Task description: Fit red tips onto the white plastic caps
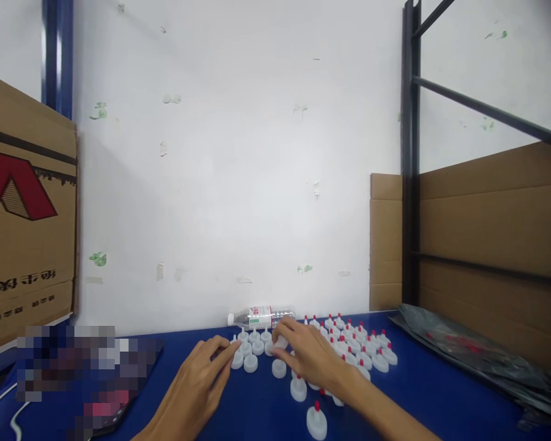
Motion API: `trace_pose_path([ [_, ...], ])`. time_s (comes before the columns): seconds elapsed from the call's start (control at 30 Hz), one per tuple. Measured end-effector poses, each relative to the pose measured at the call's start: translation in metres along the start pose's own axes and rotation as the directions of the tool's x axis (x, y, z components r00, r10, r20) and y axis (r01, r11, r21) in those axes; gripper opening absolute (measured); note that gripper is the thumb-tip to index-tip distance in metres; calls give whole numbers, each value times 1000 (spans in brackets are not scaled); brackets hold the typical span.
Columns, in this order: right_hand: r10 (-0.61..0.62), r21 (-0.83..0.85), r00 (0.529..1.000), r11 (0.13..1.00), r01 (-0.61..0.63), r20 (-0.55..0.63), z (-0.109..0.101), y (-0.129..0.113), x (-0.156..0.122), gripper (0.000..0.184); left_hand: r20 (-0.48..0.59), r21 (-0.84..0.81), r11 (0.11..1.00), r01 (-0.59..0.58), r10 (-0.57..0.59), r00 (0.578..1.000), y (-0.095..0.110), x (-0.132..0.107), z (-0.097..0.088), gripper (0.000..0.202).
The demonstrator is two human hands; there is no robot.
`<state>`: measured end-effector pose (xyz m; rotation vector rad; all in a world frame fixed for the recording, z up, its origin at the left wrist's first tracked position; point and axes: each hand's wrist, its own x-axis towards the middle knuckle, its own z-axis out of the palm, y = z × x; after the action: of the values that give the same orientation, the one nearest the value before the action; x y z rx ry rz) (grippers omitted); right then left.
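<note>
My left hand (202,373) is at the left edge of a group of white nozzle caps without red tips. Its thumb and forefinger come together at the nozzle of the leftmost white nozzle cap (236,360), which stands on the blue table. My right hand (310,355) holds another white nozzle cap (281,342) between thumb and fingers, just above the group's right side. One plain cap (279,369) stands below that hand. Many caps with red tips (342,346) stand to the right, partly hidden by my right hand and forearm.
A clear plastic bottle (259,317) lies along the white wall behind the caps. Cardboard boxes stand left (32,245) and right (491,226). A grey plastic bag (477,355) lies on the right. Blurred items and white cables are on the blue table (165,361) at left.
</note>
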<state>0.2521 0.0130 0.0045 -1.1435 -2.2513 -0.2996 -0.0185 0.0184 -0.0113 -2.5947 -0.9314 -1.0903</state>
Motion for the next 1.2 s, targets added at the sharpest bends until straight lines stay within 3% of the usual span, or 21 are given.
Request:
trace_pose_path([
  [0.13,-153,28,987,988,152,52,4,-24,-2,19,55,-206,976,71,-61,997,4,2,2,37],
  [0.27,-195,12,979,981,194,67,8,-35,-5,18,135,-386,916,107,-59,989,17,6,2,38],
  [0.6,-262,-10,963,965,262,-55,17,-42,-8,12,166,-486,858,166,-96,981,26,9,-3,37],
  [0.73,-344,29,931,936,350,-118,17,-40,-8,8,241,-636,701,323,-217,946,13,10,0,27],
  [0.8,-396,60,905,911,408,-154,15,-40,-8,10,309,-741,545,391,-241,920,4,8,3,40],
  [0.9,-452,61,860,876,478,-236,10,-47,-8,17,436,-846,244,475,-199,878,2,5,5,68],
  [1.0,-484,37,809,851,524,-334,7,-57,-8,25,518,-851,40,523,-90,850,17,5,1,62],
  [1.07,-498,34,779,834,550,-380,8,-63,-9,29,522,-852,14,523,-46,852,29,8,-4,60],
  [1.2,-498,29,756,827,561,-425,8,-67,-8,31,491,-866,82,494,-53,869,41,12,-15,61],
])
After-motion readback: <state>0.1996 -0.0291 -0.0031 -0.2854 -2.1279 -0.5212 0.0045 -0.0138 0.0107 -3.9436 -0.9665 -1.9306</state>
